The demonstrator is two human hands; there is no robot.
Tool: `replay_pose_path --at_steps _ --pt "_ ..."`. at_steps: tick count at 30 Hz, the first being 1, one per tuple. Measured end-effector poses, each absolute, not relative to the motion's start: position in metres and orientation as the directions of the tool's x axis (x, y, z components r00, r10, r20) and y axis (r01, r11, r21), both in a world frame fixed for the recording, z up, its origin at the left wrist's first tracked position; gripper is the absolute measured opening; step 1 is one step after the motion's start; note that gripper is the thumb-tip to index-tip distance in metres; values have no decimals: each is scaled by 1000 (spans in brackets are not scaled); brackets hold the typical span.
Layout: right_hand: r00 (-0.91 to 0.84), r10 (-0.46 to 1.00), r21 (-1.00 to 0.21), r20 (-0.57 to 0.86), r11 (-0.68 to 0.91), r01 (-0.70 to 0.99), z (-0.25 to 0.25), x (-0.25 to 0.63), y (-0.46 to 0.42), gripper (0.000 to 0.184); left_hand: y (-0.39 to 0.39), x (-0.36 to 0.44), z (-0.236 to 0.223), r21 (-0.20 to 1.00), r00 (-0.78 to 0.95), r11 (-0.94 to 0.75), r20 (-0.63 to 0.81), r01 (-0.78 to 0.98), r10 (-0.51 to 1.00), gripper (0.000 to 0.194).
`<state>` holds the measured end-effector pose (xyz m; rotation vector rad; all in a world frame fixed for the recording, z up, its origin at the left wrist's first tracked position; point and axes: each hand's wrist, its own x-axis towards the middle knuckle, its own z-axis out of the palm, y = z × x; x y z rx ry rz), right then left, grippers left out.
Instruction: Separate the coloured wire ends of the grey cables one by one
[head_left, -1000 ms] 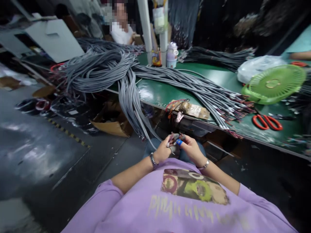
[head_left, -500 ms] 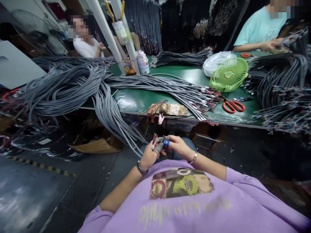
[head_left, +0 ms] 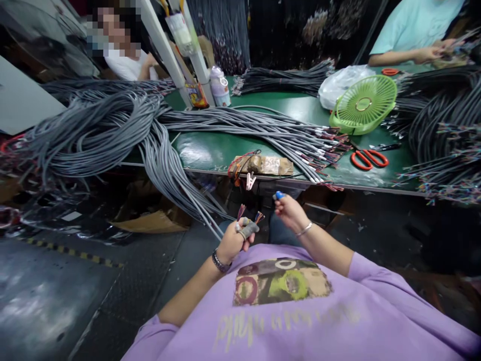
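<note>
My left hand, with grey covers on thumb and finger, is closed on a grey cable. The fanned-out coloured wires of its end stick out past the fingertips. A second tuft of reddish wires stands up beside that hand. Up and to the right, apart from the left, my right hand is closed in a pinch, a blue wrap around a fingertip. Whatever lies in the pinch is too small to make out. Grey cables hang from the bench down to my left hand.
On the green bench lie bundled grey cables, orange-handled scissors, a green fan and a wooden block with a clip at the edge. Black cables pile up at right. Two people sit across the bench.
My right hand has parted from my left, moving up and to the right. The left hand stays closed on the cable, its wire end now exposed. The view has shifted slightly.
</note>
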<state>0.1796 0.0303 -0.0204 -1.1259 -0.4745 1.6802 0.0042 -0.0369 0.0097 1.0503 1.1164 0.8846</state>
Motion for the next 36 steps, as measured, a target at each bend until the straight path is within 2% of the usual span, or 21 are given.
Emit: replay_pose_path --at_steps 2,4,6,10,12,15,21,27,30,36 --pt "-116 908 -752 -402 -400 -524 -18 187 31 28 -36 2 8 949 162 290 -269 -124 949 29" --pt "-271 885 -775 -379 -463 -429 -13 186 23 31 -34 1 6 941 120 287 -269 -178 956 29" --pt "-367 867 -838 -337 -454 -302 -7 179 12 33 -33 1 5 939 117 285 -266 -193 957 28" --pt "-385 905 -979 -182 -203 -14 1 160 5 31 -32 5 3 940 109 295 -279 -170 954 29" --pt "-380 919 -993 -105 -74 94 1 155 8 29 -32 7 2 939 83 304 -294 -159 952 31" --pt "-389 920 -985 -43 28 173 -1 154 14 25 -31 6 0 937 79 320 -311 -142 947 33" --pt "-444 896 -988 7 74 134 -1 158 12 18 -26 0 -3 872 326 449 -375 -194 868 33" --pt "-479 875 -997 -74 -83 3 0 161 13 21 -20 -4 -5 762 450 600 -458 -245 766 36" --pt "-460 879 -987 -127 -158 -30 -3 161 13 24 -18 -3 -8 768 417 585 -457 -261 785 33" --pt "-362 916 -978 -171 -201 -48 -13 161 13 32 -17 3 -10 867 189 424 -385 -261 903 29"
